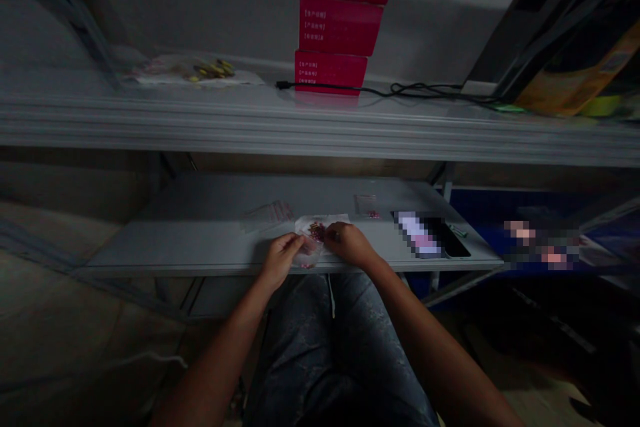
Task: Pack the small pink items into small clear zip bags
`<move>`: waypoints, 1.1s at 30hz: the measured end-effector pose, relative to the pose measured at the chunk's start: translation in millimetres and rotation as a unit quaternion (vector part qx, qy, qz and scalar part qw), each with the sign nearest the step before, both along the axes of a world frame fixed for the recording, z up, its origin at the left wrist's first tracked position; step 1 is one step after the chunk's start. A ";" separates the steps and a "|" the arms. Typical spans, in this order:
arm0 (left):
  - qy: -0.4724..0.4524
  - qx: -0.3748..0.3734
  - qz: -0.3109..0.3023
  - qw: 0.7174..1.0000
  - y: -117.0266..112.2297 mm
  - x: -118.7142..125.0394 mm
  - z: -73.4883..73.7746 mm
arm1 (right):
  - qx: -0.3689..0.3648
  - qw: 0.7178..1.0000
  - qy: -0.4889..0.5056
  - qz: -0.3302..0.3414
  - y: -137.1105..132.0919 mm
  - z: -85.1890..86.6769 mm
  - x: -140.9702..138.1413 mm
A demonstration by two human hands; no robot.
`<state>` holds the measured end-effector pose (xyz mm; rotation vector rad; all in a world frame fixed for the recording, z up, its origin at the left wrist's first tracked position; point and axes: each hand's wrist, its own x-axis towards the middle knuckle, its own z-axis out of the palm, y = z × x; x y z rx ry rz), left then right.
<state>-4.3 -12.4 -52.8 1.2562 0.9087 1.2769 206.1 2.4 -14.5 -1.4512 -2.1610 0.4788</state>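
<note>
My left hand (pixel 281 260) pinches the edge of a small clear plastic bag (pixel 309 256) at the front of the lower shelf. Some pinkish-red bits show at the bag's bottom. Just behind it, a pile of small dark red and yellowish pieces (pixel 317 231), too small to name, lies on white paper (pixel 336 218). My right hand (pixel 351 245) is at the right side of this pile with its fingers closed together; what they hold is hidden. Flat clear zip bags (pixel 267 215) lie to the left. Behind my right hand rests another zip bag (pixel 366 205) with a few reddish pieces inside.
A lit phone (pixel 419 235), partly blurred out, lies beside a dark flat device (pixel 454 245) and small green items (pixel 457 231). The upper shelf (pixel 320 133) carries stacked red boxes (pixel 333 71), a black cable (pixel 390 91) and yellow-dark pieces (pixel 214 69).
</note>
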 end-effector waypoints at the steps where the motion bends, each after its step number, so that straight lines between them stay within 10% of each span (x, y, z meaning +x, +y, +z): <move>1: 0.009 0.005 0.000 1.000 -0.6 0.1 0.9 | -0.003 0.998 0.054 0.012 -1.3 4.0 0.7; 6: 0.052 0.017 0.000 0.999 -3.7 1.6 6.1 | -0.046 0.959 0.259 0.108 -6.4 30.7 3.0; 13: 0.049 -0.008 -0.021 0.999 -4.3 2.8 6.5 | -0.083 0.961 0.145 0.221 -1.1 50.8 -3.4; 33: -0.031 -0.050 -0.027 0.998 -4.1 4.7 6.6 | -0.013 0.977 0.093 0.192 -10.7 52.6 0.8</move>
